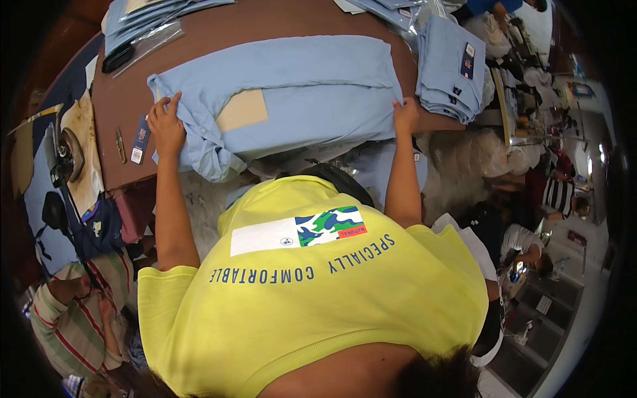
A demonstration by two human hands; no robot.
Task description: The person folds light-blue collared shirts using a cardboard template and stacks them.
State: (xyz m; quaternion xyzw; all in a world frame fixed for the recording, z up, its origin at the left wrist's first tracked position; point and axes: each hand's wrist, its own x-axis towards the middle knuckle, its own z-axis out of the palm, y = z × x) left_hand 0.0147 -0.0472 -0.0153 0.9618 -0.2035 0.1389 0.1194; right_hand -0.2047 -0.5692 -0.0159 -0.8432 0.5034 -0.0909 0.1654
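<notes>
A light blue shirt (318, 73) lies stretched sideways across the brown table, partly folded over lengthwise. A piece of tan cardboard (244, 109) shows on it, partly covered by the fold. At the collar end on the left, my left hand (166, 125) is closed on the cloth, its fingertips at the edge. My right hand (405, 116) pinches the shirt's right edge. The collar, with buttons showing, hangs toward me over the table's near edge.
Folded blue shirts (451, 69) are stacked at the right, more at the far left. A dark hang tag (140, 139) and small metal snips (121, 146) lie left of my left hand. Further left is an iron (71, 156). Other people sit or work on both sides.
</notes>
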